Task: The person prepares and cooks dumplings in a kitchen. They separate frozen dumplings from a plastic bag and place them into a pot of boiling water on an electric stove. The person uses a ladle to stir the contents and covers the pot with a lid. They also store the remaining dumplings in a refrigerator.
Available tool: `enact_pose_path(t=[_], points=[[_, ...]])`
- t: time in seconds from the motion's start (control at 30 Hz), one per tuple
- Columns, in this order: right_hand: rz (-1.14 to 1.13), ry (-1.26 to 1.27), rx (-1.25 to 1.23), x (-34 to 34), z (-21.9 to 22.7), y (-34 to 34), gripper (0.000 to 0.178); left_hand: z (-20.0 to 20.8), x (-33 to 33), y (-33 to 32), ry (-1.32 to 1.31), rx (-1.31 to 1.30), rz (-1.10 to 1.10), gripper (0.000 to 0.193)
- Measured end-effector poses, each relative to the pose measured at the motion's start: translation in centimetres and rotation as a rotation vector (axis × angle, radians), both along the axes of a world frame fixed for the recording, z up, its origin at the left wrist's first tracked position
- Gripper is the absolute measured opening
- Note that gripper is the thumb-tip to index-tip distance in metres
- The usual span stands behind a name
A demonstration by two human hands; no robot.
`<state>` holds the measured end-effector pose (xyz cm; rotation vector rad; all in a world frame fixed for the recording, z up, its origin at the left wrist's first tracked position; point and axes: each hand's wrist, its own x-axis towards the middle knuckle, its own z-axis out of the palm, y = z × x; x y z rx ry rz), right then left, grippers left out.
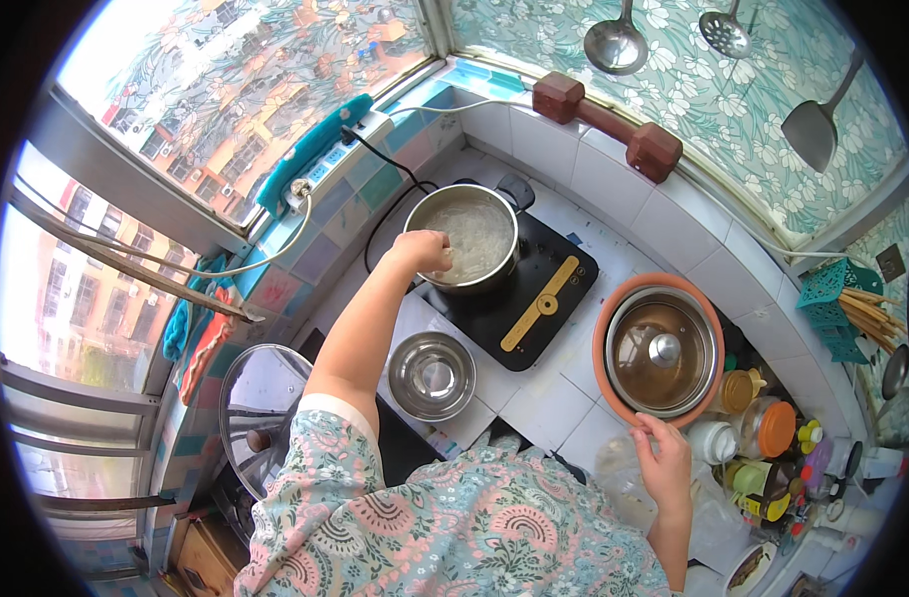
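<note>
My left hand (427, 251) is over the near left rim of a steel pot (515, 234), its fingers curled closed and their tips hidden. Whatever they may hold cannot be made out. Pale, cloudy liquid (474, 239) with whitish bits fills much of the pot, which stands on a black induction cooker (549, 323). Beside the terracotta-coloured basin (602, 363), my right hand (663, 458) has its fingers stretched out, the tips near or at the basin's lower rim. Inside that basin sits a steel pot under a glass lid (638, 343).
An empty steel bowl (432, 376) stands left of the cooker. A large glass lid (259, 403) leans at the left. Jars (776, 428) and bottles crowd the right. A dumbbell (606, 124) and power strip (340, 154) rest on the ledge; a chopstick holder (830, 298) hangs right.
</note>
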<state>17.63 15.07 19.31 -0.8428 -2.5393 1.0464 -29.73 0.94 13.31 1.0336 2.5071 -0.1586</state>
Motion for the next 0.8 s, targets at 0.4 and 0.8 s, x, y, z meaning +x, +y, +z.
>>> enact_pose_path(t=[0.4,0.8], points=[[-0.082,-0.034,0.032,1.9,0.1,-1.3,0.025,-2.3,-5.3,2.3,0.173,0.269,0.248,0.028],[-0.069,-0.019,-0.006,4.8,0.0,-0.9,0.025,3.6,1.3,3.6,0.238,0.858,0.071,0.016]])
